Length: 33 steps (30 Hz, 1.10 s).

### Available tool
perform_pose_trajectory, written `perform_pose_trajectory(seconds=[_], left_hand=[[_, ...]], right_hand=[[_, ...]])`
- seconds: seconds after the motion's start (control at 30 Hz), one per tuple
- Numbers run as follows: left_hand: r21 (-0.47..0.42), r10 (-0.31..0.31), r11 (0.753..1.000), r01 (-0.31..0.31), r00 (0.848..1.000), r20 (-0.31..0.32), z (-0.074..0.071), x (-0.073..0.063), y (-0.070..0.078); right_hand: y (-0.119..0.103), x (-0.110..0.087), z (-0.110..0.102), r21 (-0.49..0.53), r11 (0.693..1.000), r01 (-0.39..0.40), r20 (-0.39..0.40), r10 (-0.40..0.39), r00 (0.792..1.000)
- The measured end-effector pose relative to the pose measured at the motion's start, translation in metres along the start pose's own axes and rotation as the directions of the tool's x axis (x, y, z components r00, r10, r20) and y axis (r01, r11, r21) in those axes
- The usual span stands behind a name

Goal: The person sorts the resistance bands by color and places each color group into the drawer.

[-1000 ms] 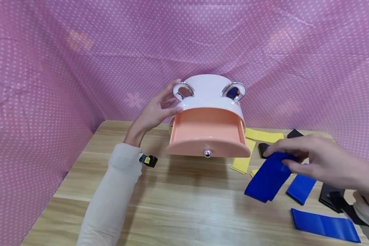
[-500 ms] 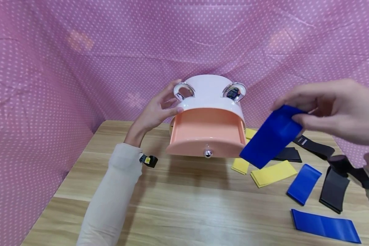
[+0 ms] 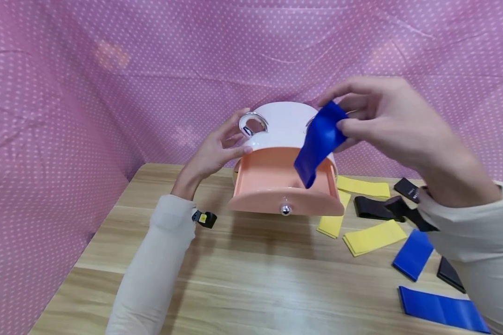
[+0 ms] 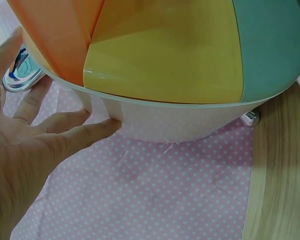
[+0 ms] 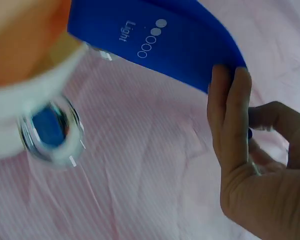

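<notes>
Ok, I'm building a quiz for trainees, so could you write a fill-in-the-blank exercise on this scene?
1. The right hand pinches a flat, flexible ____ strip.
2. The white word printed on it reads "____".
3. Of the five small white circles printed there, ____ are filled.
4. The left hand touches the glossy white, rounded plastic cabinet, whose peach drawer is not shut but ____.
Missing words: blue; Light; two; open.

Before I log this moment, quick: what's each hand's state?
Left hand: open, resting against the white drawer case.
Right hand: pinching a blue band.
</notes>
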<state>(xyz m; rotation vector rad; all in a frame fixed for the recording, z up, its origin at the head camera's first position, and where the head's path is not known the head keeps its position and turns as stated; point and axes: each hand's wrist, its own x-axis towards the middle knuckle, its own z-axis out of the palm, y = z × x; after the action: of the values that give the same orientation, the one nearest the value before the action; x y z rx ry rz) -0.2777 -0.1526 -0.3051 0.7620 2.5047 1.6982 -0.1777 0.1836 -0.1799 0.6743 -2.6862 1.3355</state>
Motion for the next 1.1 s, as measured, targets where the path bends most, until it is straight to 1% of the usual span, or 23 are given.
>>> perform_pose_trajectory(seconds=[0.1, 0.2, 0.3, 0.47, 0.53, 0.67, 0.73, 0.83, 0.97, 1.1], left_hand=[[0.012, -0.003, 1.0, 0.004, 1.0, -0.002, 0.001, 0.0, 0.0], [0.019, -0.008, 1.0, 0.008, 1.0, -0.003, 0.001, 0.001, 0.001], [0.025, -0.015, 1.0, 0.015, 1.0, -0.003, 0.001, 0.0, 0.002], [0.01, -0.028, 1.0, 0.028, 1.0, 0.006, 0.001, -0.001, 0.002], [-0.006, -0.028, 1.0, 0.028, 1.0, 0.012, 0.001, -0.001, 0.003], [-0.017, -0.025, 1.0, 0.026, 0.999, 0.023, 0.001, -0.002, 0.002], [-0.017, -0.022, 1.0, 0.022, 0.999, 0.024, 0.001, -0.002, 0.002], [-0.01, -0.016, 1.0, 0.016, 1.0, 0.018, 0.002, -0.001, 0.002], [0.003, -0.026, 1.0, 0.026, 1.0, 0.008, 0.002, -0.002, 0.003], [0.009, -0.028, 1.0, 0.028, 1.0, 0.002, 0.001, -0.002, 0.002]], right_hand=[[-0.014, 0.008, 0.022, 0.073, 0.995, -0.067, 0.015, 0.067, 0.998], [-0.018, 0.018, 0.038, 0.124, 0.986, -0.115, 0.034, 0.111, 0.993], [-0.02, 0.025, 0.051, 0.152, 0.978, -0.141, 0.057, 0.133, 0.989], [-0.026, 0.035, 0.071, 0.209, 0.967, -0.144, 0.087, 0.129, 0.988], [-0.028, 0.038, 0.079, 0.261, 0.957, -0.128, 0.093, 0.107, 0.99], [-0.033, 0.043, 0.094, 0.324, 0.942, -0.088, 0.093, 0.061, 0.994], [-0.034, 0.044, 0.1, 0.325, 0.942, -0.08, 0.095, 0.052, 0.994], [-0.031, 0.045, 0.108, 0.299, 0.949, -0.1, 0.101, 0.073, 0.992], [-0.019, 0.043, 0.111, 0.262, 0.951, -0.167, 0.113, 0.142, 0.983], [-0.005, 0.036, 0.106, 0.241, 0.944, -0.226, 0.116, 0.203, 0.972]])
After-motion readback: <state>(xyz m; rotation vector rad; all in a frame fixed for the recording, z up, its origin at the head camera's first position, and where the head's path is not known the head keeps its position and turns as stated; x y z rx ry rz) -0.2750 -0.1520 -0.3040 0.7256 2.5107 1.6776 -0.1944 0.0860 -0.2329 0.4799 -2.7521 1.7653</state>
